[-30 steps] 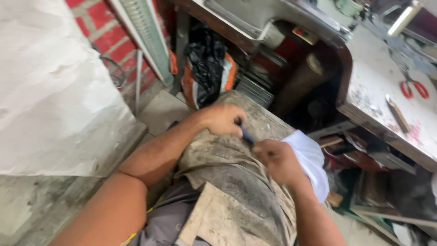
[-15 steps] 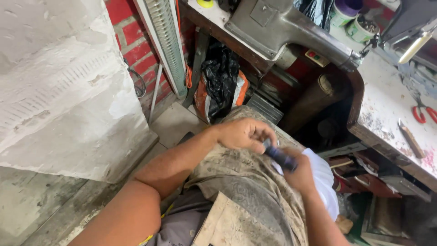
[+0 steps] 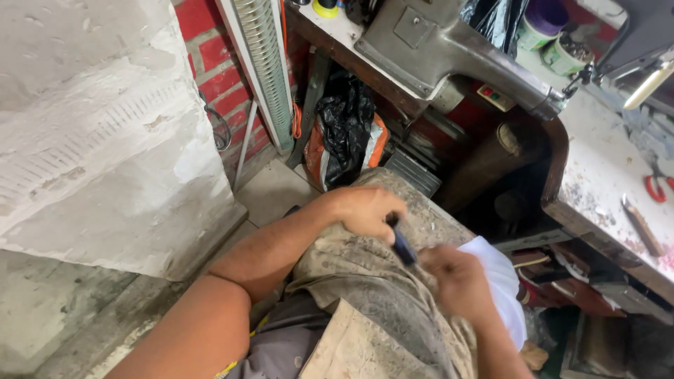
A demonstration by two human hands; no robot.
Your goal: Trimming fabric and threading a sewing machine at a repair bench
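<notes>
Pressing my left hand (image 3: 368,210) down on the stained cloth (image 3: 393,295) over my lap, I had its fingers curled shut around the upper end of a dark blue tool (image 3: 402,245). The tool lay slanted on the cloth, between both hands. My right hand (image 3: 456,281), blurred, sat just beside the tool's lower end; I could not tell whether it gripped it. A white piece (image 3: 502,281) showed right of the cloth, and a workbench (image 3: 597,175) stood beyond it.
</notes>
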